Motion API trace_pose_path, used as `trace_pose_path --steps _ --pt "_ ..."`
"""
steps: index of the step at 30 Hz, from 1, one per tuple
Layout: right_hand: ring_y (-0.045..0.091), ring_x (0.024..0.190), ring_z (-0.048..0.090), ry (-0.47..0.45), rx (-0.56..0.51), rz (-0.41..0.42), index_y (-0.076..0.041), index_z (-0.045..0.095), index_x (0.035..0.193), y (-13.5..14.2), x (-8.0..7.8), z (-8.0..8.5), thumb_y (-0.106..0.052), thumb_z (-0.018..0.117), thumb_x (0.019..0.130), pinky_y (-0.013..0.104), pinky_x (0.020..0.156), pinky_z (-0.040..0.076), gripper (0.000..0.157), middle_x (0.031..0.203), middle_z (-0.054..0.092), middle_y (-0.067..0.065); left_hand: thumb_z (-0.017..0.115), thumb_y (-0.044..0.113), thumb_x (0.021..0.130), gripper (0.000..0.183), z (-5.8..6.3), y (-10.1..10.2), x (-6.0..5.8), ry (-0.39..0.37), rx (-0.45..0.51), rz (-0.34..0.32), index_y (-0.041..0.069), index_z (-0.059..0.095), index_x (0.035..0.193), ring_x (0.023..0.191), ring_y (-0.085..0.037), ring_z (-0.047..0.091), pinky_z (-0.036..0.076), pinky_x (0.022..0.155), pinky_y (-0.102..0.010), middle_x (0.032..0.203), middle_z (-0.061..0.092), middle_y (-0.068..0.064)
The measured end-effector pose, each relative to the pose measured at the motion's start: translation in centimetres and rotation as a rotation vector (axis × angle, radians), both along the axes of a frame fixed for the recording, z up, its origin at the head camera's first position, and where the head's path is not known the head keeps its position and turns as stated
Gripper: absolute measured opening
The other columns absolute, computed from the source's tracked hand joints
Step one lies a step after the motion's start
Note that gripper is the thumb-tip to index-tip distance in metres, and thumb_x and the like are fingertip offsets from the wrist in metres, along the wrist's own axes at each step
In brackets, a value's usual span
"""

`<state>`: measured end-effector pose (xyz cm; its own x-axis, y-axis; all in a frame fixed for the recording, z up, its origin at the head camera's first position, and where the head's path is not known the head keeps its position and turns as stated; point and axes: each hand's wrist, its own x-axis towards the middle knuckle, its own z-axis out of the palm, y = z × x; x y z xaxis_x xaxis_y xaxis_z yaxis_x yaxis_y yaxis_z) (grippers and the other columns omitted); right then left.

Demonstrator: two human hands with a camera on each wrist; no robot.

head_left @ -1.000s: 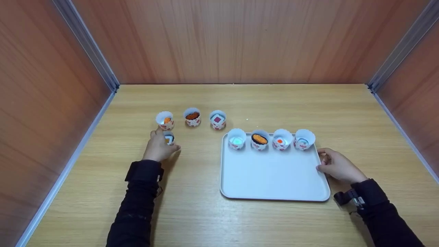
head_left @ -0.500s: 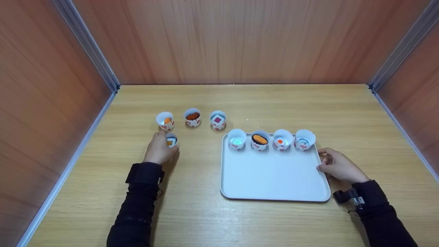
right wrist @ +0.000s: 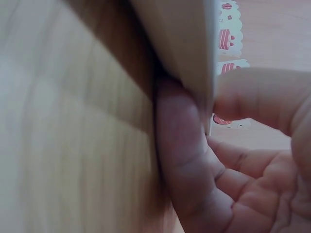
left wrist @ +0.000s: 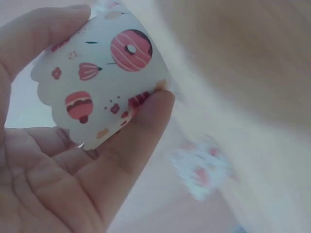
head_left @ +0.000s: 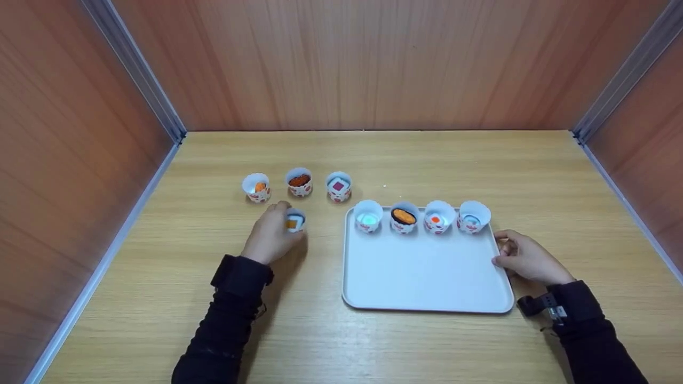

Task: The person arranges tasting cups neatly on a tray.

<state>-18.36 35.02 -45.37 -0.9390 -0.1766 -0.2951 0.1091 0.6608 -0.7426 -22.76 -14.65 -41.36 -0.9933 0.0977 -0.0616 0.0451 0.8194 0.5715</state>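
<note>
My left hand (head_left: 271, 234) grips a paper baking cup (left wrist: 104, 73) printed with doughnuts and cakes, thumb on one side and fingers on the other. Inside that cup (head_left: 302, 220) lies a small white piece with an orange-brown patch. At the right, my right hand (head_left: 531, 260) pinches the rim of a white rectangular tray (head_left: 427, 277); in the right wrist view a fingertip (right wrist: 180, 116) lies against the underside of the tray's edge, the thumb (right wrist: 257, 94) above. Along the tray's far side stand several cups, among them one with an orange-topped piece (head_left: 404, 216).
Behind my left hand, three more cups stand on the wooden table: one with an orange piece (head_left: 260, 188), one with a reddish-brown piece (head_left: 299, 180) and one with a white piece marked by a dark red square (head_left: 339, 185). Wood-patterned panels (head_left: 363, 64) wall the table.
My left hand has taken hold of the cup at the front of the left group and carried it to the right. The right hand and the tray have stayed in place.
</note>
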Motion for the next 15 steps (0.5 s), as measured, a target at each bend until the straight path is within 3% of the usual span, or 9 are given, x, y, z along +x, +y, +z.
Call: trace_pose_path --steps 6,15 --pt "0.013 0.068 0.052 0.006 0.003 0.004 0.009 0.032 0.143 0.1 -0.1 -0.1 -0.010 0.062 0.091 0.025 0.055 0.046 0.063 0.085 0.051 0.006 0.079 0.018 0.081 0.065 0.8 3.9 1.9 0.057 -0.011 -0.128 -0.001 0.049 0.136 0.103 -0.026 0.060 0.052 0.091 -0.040 0.120 0.059 -0.015" --pt "0.013 0.065 0.054 0.026 0.000 0.025 0.011 0.032 0.143 0.2 0.0 -0.3 -0.009 0.061 0.092 0.026 0.056 0.047 0.062 0.083 0.052 0.006 0.079 0.019 0.080 0.068 1.2 8.5 4.1 0.032 0.005 -0.337 -0.001 0.048 0.137 0.093 -0.019 0.059 0.053 0.081 -0.033 0.117 0.059 -0.013"
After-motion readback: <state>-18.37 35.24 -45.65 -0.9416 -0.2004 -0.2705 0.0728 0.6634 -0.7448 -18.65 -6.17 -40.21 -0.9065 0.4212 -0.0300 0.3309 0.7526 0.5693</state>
